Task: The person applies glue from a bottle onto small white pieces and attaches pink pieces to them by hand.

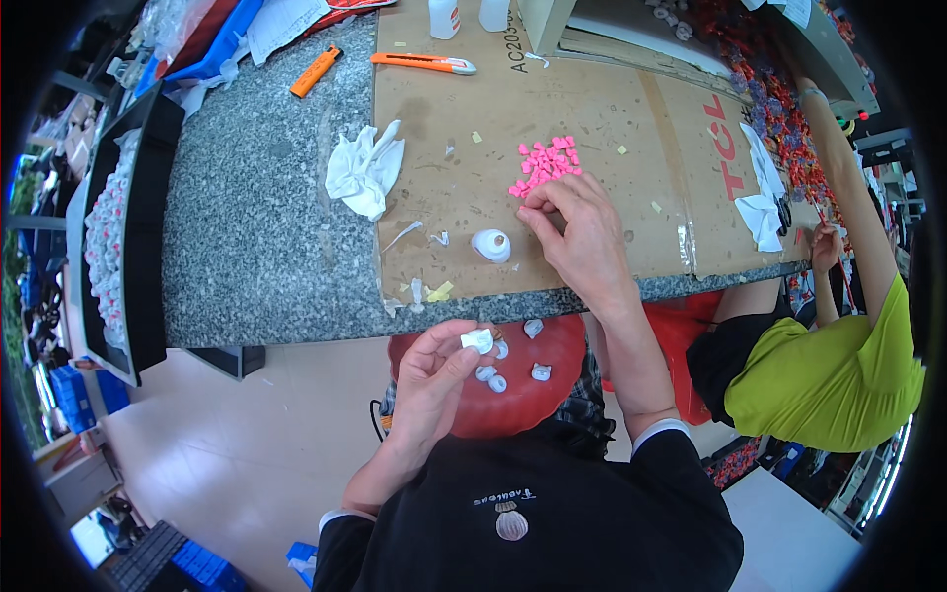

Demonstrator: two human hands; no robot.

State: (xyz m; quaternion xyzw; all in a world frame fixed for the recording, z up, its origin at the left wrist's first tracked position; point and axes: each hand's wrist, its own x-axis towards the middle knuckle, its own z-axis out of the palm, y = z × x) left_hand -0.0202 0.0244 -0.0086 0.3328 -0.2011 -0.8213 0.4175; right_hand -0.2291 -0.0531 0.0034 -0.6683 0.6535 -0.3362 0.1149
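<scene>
My left hand (426,385) is closed, pinching a small white piece (477,340) between thumb and fingertips just off the table's front edge. My right hand (584,237) hovers over the cardboard, thumb and forefinger together beside a heap of small bright pink pieces (548,164). Whatever sits in that pinch, if anything, is too small to make out. Left of the right hand stands a white squeeze bottle (490,246) with a narrow tip. Below my hands, a red basin (473,419) on my lap holds several small white pieces (541,372).
Cardboard (631,232) covers part of the grey stone table (256,227). A crumpled white cloth (365,170), an orange cutter knife (424,64) and an orange lighter (316,71) lie there. A black bin (148,247) of white pieces stands left. At right sits a co-worker in a yellow-green shirt (829,385).
</scene>
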